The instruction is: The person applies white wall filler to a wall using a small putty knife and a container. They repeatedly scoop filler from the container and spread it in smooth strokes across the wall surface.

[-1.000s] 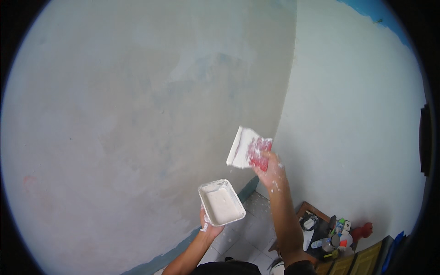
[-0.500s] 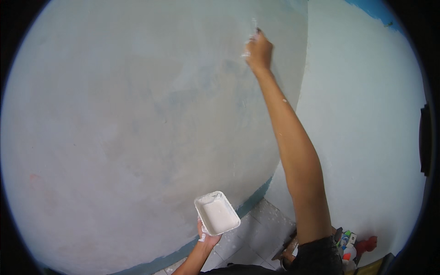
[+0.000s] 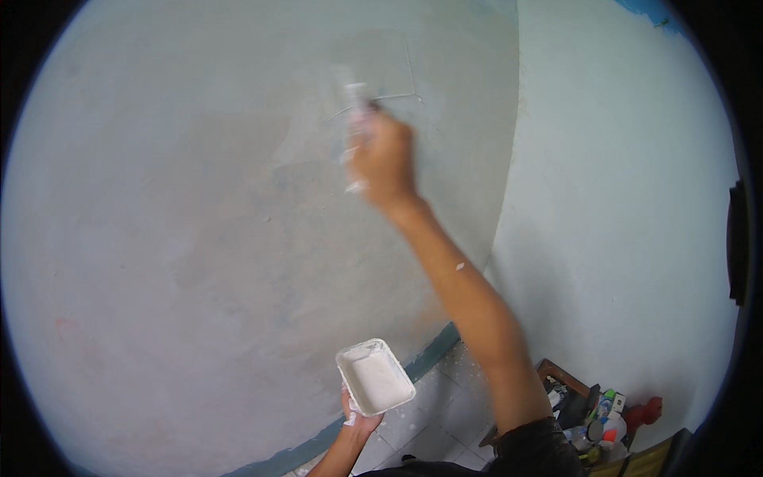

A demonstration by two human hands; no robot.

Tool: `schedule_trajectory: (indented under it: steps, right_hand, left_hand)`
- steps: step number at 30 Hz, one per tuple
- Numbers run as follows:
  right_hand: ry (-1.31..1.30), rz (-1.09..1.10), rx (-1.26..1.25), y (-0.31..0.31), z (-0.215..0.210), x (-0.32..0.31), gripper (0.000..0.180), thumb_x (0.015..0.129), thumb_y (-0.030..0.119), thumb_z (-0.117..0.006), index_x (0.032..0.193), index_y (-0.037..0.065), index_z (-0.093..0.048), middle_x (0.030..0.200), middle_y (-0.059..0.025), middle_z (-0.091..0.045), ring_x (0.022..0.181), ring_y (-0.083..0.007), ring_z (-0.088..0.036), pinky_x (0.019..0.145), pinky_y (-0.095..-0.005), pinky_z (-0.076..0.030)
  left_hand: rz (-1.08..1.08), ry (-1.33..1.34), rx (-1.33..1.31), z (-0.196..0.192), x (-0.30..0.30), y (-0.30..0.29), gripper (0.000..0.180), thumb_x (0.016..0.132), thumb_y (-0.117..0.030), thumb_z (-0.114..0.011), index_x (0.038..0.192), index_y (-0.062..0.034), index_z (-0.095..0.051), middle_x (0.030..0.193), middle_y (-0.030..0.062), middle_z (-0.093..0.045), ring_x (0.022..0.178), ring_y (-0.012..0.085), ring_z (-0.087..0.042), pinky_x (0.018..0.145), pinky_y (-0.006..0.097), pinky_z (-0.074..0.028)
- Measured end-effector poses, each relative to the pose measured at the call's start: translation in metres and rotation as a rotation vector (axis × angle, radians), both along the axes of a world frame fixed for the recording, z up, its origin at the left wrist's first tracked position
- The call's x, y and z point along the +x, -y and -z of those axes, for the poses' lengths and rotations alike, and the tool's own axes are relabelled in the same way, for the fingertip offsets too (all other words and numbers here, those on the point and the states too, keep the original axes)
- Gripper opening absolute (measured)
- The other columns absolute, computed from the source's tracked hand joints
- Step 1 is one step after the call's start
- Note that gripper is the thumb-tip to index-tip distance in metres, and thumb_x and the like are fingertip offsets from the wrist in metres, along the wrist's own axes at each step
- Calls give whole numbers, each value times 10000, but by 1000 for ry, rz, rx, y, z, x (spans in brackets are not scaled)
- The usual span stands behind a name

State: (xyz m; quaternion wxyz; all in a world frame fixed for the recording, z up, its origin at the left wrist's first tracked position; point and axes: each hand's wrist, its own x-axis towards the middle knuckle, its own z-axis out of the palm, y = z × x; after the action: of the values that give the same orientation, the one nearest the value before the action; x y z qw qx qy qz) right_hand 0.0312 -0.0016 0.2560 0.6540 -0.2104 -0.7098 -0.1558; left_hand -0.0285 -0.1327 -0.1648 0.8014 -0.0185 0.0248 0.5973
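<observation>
At the far left, the big grey wall carries a faint reddish mark low down, and a teal band runs along its foot. My left hand comes up from the lower edge, partly curled, holding the white tub from beneath and its near side; most of the fingers are hidden behind it. The tub is rectangular with rounded corners, its open top facing me, and has pale paste inside and smears around the rim. White paste is on that hand too.

Higher up, in front of the wall, is the spreading tool, whitish and pinkish and badly blurred. My right hand is closed around it, my arm stretched up and leftward; I cannot tell whether its edge touches the wall. Just beside it, a thin pale ridge lies on the surface. A white fleck sits on my right forearm, and a dark sleeve covers the upper arm.

Below, between the tub and that arm, are spotted floor tiles. Further right, by the pale side wall, a wooden-edged table holds jumbled small containers, with a red object beside them. A blue patch shows at the top, and a dark object at the right rim.
</observation>
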Motion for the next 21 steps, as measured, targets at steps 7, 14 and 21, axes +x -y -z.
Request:
schedule_trajectory:
  steps: [7, 14, 21]
  right_hand:
    - [-451, 112, -486, -88, 67, 134, 141, 848, 52, -495, 817, -39, -598, 644, -74, -570, 581, -164, -556, 574, -342, -445]
    - [-682, -4, -681, -108, 80, 101, 144, 816, 48, -493, 758, -74, -544, 663, -160, -595, 605, -297, -616, 619, -418, -478]
    - [-864, -30, -799, -144, 11, 123, 163, 825, 91, -564, 784, -67, -574, 754, -175, -614, 637, -271, -620, 532, -430, -501]
  left_hand:
    - [-1, 23, 36, 9, 8, -6, 476, 1008, -420, -368, 1380, -163, -516, 1374, 68, -569, 1261, 302, -544, 1093, 543, -393]
    - [-61, 31, -1, -2, 6, -8, 464, 1014, -396, -363, 1379, -150, -511, 1361, 75, -575, 1245, 303, -556, 1075, 528, -419]
    - [-71, -9, -60, -5, 10, -6, 509, 997, -465, -367, 1374, -160, -520, 1360, 67, -580, 1232, 305, -567, 1051, 530, -445]
